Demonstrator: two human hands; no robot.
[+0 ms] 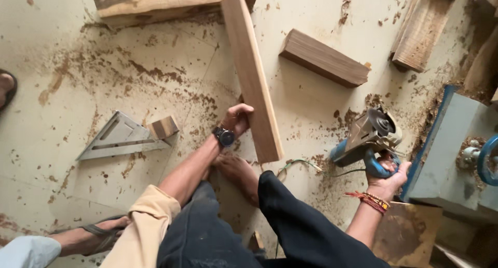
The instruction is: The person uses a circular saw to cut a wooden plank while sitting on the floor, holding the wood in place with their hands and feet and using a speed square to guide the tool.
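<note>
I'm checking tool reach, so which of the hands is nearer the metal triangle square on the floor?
Left. The left hand grips the long plank, right of the triangle square; the right hand holds the circular saw, farther right.

One long pale wooden plank (252, 76); one short dark wooden block (324, 58); one small wood offcut (164, 127); one grey metal triangular square (120, 138); one blue handheld circular saw (369, 141).
</note>
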